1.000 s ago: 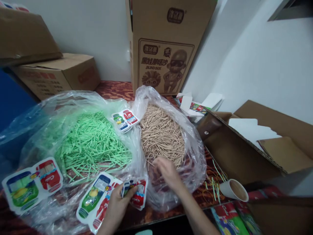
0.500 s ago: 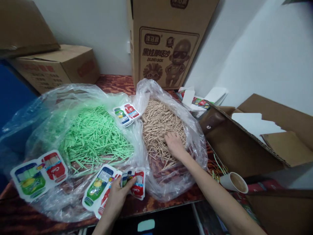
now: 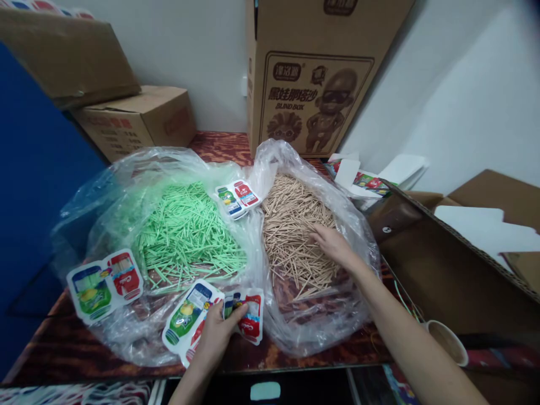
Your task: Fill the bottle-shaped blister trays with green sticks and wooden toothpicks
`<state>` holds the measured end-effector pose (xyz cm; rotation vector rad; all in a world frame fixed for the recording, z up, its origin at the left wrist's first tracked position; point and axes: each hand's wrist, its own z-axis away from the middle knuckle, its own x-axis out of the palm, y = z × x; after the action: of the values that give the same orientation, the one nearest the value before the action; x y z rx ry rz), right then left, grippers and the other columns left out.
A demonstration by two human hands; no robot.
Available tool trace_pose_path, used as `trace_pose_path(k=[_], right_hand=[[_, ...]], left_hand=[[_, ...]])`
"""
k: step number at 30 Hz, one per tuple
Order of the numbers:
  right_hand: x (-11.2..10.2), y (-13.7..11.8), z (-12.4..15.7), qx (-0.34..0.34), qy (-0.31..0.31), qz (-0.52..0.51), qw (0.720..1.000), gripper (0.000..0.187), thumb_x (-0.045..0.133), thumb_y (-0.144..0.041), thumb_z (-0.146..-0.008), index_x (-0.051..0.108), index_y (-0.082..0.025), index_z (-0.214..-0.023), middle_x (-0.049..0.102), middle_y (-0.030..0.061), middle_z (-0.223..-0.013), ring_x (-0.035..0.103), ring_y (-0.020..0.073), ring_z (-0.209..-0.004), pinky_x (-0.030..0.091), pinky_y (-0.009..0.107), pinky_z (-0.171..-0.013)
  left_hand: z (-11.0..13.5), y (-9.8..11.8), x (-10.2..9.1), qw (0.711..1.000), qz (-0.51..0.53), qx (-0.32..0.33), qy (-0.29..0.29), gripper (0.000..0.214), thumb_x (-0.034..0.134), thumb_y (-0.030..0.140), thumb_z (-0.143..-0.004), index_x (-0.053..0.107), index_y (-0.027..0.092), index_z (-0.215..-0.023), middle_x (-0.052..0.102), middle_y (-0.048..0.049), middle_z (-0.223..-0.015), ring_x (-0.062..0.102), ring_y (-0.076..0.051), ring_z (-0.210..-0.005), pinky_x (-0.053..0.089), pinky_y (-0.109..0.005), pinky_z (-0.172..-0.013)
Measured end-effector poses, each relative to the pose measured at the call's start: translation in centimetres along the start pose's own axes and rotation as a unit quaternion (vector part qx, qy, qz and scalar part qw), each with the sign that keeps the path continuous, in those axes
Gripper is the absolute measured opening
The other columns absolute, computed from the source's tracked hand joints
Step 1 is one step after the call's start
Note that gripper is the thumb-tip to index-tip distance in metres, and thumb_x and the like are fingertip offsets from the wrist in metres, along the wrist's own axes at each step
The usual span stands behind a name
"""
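Note:
My left hand (image 3: 216, 337) is closed around jar-shaped blister packs (image 3: 188, 316) printed green and red, held low at the table's front edge. The small red pack part (image 3: 252, 322) sticks out past its thumb. My right hand (image 3: 335, 246) is over a heap of thin tan sticks (image 3: 295, 225), its fingers pinched together at the sticks; how many it grips is too small to tell. Left of that heap lies a pile of light green sticks (image 3: 188, 236) on clear plastic. A similar filled pack (image 3: 105, 286) rests at the left, and another small stack (image 3: 237, 198) lies between the piles.
Clear plastic bags (image 3: 358, 292) spread under both heaps. A tall cardboard box (image 3: 257, 34) stands at the back, with smaller boxes (image 3: 169, 112) at the left. An open carton (image 3: 426, 264) and a paper cup (image 3: 458, 351) are at the right. A blue panel (image 3: 37, 197) borders the left.
The view has shifted, so the scene sits further right. My right hand has drawn back slightly from within the tan sticks, its fingers showing more. My left hand still holds the packs.

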<state>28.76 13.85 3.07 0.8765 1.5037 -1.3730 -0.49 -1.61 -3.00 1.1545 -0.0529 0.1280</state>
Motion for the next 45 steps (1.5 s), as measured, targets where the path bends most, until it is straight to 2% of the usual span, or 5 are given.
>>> trace_pose_path(k=[5,14,23,34,45], right_hand=[[0.2,-0.3,0.0,0.058,0.038,-0.344,0.936,0.018,0.051,-0.030,-0.084,0.051,-0.019,-0.069,0.056,-0.0031,-0.056,0.048,0.0107,-0.050,0.035,0.023,-0.054],[3.5,-1.4,3.3,0.151,-0.214,-0.738,0.622,0.022,0.072,-0.023,-0.073,0.061,-0.013,-0.090,0.042,-0.0066,-0.059,0.030,0.0034,-0.045,0.021,0.016,-0.042],[7.1,-4.5,7.3,0.174,-0.280,-0.770,0.547,0.026,0.077,-0.023,-0.070,0.062,-0.013,-0.088,0.048,-0.0040,-0.063,0.036,0.0038,-0.049,0.022,0.017,-0.044],[7.0,-4.2,8.0,0.191,-0.210,-0.762,0.582,0.028,0.074,-0.035,-0.072,0.056,-0.016,-0.082,0.041,-0.0071,-0.056,0.028,0.0039,-0.044,0.015,0.017,-0.041],[11.8,-8.4,9.2,0.101,0.181,-0.521,0.828,0.020,0.049,-0.039,-0.090,0.048,-0.021,-0.082,0.051,-0.0020,-0.074,0.050,0.0128,-0.068,0.042,0.025,-0.066]], left_hand=[[0.0,0.0,0.1,0.999,0.038,-0.024,-0.002,0.032,0.078,0.042,-0.063,0.069,0.012,-0.071,0.069,-0.0032,-0.065,0.061,-0.017,-0.059,0.048,-0.024,-0.057],[0.5,0.9,0.7,0.994,0.083,-0.054,0.037,0.036,0.083,0.039,-0.056,0.068,0.012,-0.074,0.070,-0.0033,-0.065,0.064,-0.018,-0.058,0.051,-0.027,-0.057],[-3.3,4.4,4.9,0.984,0.180,-0.003,-0.018,0.036,0.084,0.033,-0.054,0.068,0.012,-0.079,0.071,-0.0026,-0.071,0.064,-0.016,-0.064,0.051,-0.026,-0.066],[-6.2,6.5,6.7,0.972,0.222,-0.018,-0.068,0.039,0.085,0.031,-0.054,0.067,0.012,-0.083,0.073,-0.0038,-0.071,0.067,-0.017,-0.061,0.053,-0.028,-0.065],[-1.8,4.0,1.7,0.960,0.264,-0.097,-0.001,0.038,0.083,0.025,-0.059,0.069,0.012,-0.092,0.075,-0.0055,-0.074,0.072,-0.023,-0.069,0.059,-0.031,-0.067]])
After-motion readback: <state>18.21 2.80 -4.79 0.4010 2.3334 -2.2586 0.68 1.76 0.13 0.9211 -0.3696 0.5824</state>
